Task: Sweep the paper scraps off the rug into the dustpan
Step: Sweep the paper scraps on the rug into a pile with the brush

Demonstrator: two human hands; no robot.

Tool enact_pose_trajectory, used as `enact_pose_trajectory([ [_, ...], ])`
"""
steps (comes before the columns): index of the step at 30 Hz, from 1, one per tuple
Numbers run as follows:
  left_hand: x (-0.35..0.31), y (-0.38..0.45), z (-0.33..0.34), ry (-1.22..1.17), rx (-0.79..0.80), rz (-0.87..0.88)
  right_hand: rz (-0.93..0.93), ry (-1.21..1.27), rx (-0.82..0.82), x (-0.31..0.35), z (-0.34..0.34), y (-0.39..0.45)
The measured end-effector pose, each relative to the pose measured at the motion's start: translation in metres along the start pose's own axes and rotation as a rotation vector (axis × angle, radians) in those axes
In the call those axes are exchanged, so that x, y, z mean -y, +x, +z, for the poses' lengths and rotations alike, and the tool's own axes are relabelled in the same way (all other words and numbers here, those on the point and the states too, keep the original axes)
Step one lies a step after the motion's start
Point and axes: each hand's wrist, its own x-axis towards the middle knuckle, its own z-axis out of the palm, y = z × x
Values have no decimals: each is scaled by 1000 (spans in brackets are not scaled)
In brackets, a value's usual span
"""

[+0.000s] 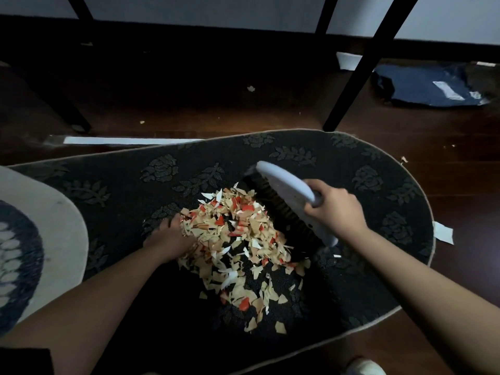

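Note:
A heap of tan, red, white and black paper scraps (238,239) lies in the middle of a dark oval rug (378,190) with a leaf pattern. My right hand (335,209) grips the grey handle of a hand brush (286,190), whose dark bristles press against the heap's right side. My left hand (169,239) rests on the rug against the heap's left side, fingers spread and partly buried in scraps. Loose scraps trail toward me from the heap. I cannot make out a dustpan; the rug area nearest me is very dark.
A pale rug with a blue pattern (35,239) overlaps the dark rug at left. Black furniture legs (359,77) stand beyond the rug on the wood floor. A dark blue bag (427,85) lies far right. White paper pieces (443,232) and stray scraps lie near the rug's edges.

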Motion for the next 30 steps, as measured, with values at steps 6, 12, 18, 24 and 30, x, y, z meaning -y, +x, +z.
enact_pose_trajectory([
  [6, 6, 6, 2, -87, 64, -61, 96, -62, 9, 0, 12, 28],
  [12, 18, 15, 6, -188, 140, -70, -65, -46, 134, 22, 33, 13],
  [18, 15, 16, 8, -192, 134, -75, -17, 35, 32, 10, 3, 7],
  [24, 19, 18, 8, -218, 148, -67, 107, -25, -85, -12, 4, 27],
  [30, 22, 21, 9, -238, 180, -63, 114, -1, 67, -6, 24, 16],
])
